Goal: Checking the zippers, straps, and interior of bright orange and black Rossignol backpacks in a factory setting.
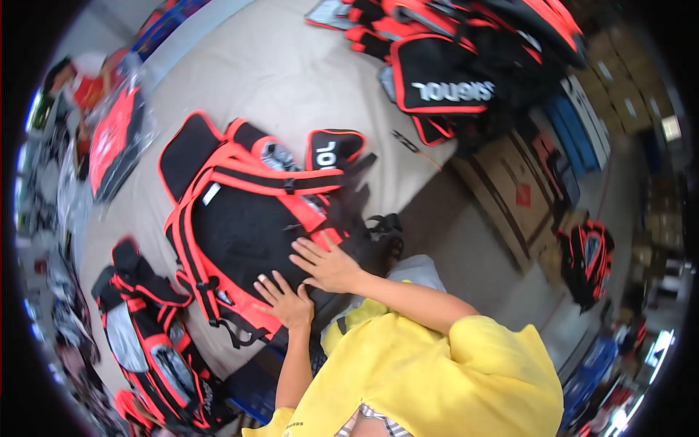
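Note:
A black backpack with bright red-orange straps and trim [240,218] lies flat on a beige table [291,80], straps facing up. My left hand [287,300] rests on its near edge with fingers spread. My right hand [328,266] lies flat on the black back panel just beside it, fingers apart. Neither hand grips anything. My yellow sleeves fill the lower middle of the view.
Another black and red backpack [149,342] lies at the lower left. A pile of the same bags [451,65] sits at the far end of the table. A bagged one [116,138] lies at the left. Cardboard boxes [510,189] stand on the floor at the right.

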A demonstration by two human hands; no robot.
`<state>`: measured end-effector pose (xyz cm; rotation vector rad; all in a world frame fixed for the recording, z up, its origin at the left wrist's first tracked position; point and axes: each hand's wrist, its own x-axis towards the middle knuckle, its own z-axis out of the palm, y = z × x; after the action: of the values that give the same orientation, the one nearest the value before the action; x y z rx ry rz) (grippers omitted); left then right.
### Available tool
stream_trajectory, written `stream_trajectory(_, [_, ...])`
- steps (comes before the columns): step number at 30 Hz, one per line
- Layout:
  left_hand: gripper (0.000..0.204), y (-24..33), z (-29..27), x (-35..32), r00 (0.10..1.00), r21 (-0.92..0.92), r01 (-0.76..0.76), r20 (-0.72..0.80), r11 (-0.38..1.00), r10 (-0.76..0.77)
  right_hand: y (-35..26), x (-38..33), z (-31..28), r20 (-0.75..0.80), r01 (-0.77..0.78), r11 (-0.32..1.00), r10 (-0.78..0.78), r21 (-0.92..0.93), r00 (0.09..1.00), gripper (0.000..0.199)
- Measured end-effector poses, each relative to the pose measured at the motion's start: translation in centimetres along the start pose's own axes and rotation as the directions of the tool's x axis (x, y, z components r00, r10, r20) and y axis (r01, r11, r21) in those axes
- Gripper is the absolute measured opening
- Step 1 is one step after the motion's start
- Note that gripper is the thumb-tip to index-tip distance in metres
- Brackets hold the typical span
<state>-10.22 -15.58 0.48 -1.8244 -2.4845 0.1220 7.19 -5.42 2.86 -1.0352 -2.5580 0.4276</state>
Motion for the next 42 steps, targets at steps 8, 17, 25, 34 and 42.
stream_trajectory(8, [0.07, -0.3, 1.0, -0.6, 0.999, 0.151, -0.035, -0.023, 0.988, 0.039, 1.0, -5.5, -4.0, -0.427, 0.095, 0.85, 0.16, 0.517, 0.89, 0.024])
stream_trajectory(17, [0.07, 5.4, -3.4, 4.9, 0.791, -0.324, 0.612, 0.254, 0.722, -0.557, 14.1, -28.8, -3.9, 0.032, -0.562, 0.354, 0.826, 0.748, 0.563, 0.027])
stream_trajectory(25, [0.075, 10.3, 1.6, 4.8, 0.85, -0.072, 0.522, -0.04, 0.85, -0.525, 28.9, -29.6, -0.8, 0.126, -0.75, 0.203, 0.926, 0.629, 0.357, 0.03])
stream_trajectory(34, [0.064, 9.1, 3.6, 3.7, 0.894, 0.0, 0.425, -0.155, 0.905, -0.42, 50.2, -20.4, 12.9, 0.064, -0.628, 0.766, 0.639, -0.134, 0.766, 0.053])
stream_trajectory(42, [0.071, 10.5, 3.3, 3.6, 0.899, -0.005, 0.406, -0.178, 0.914, -0.401, 54.7, -17.9, 11.6, 0.124, -0.925, 0.367, 0.918, 0.099, 0.378, 0.051])
